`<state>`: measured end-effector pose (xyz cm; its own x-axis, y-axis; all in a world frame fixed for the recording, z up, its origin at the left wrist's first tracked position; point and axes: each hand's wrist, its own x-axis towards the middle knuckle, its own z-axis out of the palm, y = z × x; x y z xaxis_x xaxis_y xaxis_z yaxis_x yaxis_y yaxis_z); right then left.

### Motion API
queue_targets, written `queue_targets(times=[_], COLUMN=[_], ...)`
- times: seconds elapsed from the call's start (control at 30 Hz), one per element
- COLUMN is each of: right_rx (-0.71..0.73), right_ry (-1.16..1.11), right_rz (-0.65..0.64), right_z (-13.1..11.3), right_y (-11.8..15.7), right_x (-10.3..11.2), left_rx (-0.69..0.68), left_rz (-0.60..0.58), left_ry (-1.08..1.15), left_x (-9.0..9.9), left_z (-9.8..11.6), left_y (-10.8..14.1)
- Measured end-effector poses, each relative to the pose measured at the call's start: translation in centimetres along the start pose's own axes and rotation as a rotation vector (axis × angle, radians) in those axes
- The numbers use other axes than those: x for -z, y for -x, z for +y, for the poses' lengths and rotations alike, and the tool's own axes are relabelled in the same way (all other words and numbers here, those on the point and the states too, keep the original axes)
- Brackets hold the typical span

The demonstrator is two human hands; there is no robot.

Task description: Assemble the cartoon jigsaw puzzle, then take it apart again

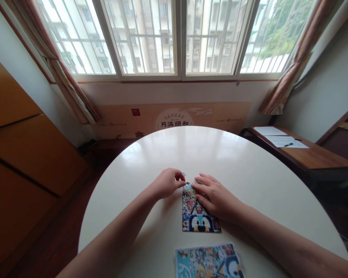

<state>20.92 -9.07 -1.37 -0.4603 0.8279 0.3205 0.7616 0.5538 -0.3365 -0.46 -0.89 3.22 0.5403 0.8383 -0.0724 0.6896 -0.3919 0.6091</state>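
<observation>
Puzzle [201, 223], lower centre of the frame: the right hand [214, 194] lies open over its right side; the left hand [168, 183] curls at its upper-left corner, grip unclear. Below, a printed picture [204, 260] lies on the white tabletop [255, 177].

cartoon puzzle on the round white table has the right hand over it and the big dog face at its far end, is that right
Not quite: the head view shows the big dog face at the near end of the cartoon puzzle, not the far end; the right hand is over the puzzle, as you say.
</observation>
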Motion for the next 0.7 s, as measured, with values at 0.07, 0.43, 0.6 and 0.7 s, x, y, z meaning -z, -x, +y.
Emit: queue_targets(times=[0.07, 0.43, 0.6, 0.7], right_rx=[-0.007, -0.028, -0.04, -0.046], right_ry=[-0.007, -0.008, 0.006, 0.024], right_rz=[-0.005, -0.018, -0.024, -0.029], right_z=[0.0, -0.1, -0.3, -0.4], right_y=[0.0, 0.2, 0.2, 0.2], right_x=[0.0, 0.1, -0.1, -0.1], left_rx=[0.037, 0.277, 0.291, 0.275], left_rz=[0.022, -0.003, 0.031, 0.142], left_ry=[0.128, 0.12, 0.008, -0.049], left_x=[1.0, 3.3, 2.7, 2.9], left_z=[-0.2, -3.1, -3.0, -2.7], left_y=[0.0, -0.4, -0.6, -0.6])
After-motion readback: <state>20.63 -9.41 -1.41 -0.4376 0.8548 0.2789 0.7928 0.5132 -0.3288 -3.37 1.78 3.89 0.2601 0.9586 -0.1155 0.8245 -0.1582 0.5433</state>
